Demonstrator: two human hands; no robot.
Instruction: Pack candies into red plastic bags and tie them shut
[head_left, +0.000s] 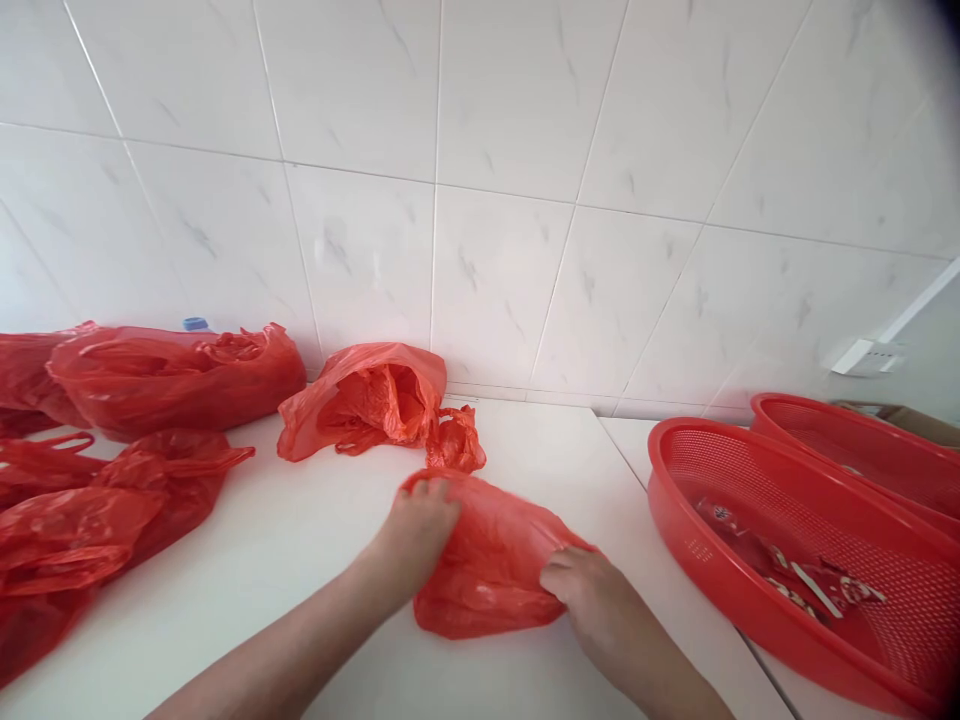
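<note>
A thin red plastic bag (495, 560) is spread between my two hands above the white table. My left hand (424, 525) is closed on its upper left edge, fingers curled over the film. On the right side of the bag, my right hand (581, 585) pinches the edge near the corner. The bag looks flat and slack, and its inside is hidden. Just behind it lies a small crumpled red bag (456, 440), touching a larger open-mouthed red bag (367, 400) with more red film bunched inside.
Full red bags (180, 385) sit along the wall at left, and more red bags (82, 520) lie in front of them. To the right stands a red perforated basket (682, 520) holding small packets, with a second red basket (795, 410) behind it. White tiles (502, 280) back the table (315, 560).
</note>
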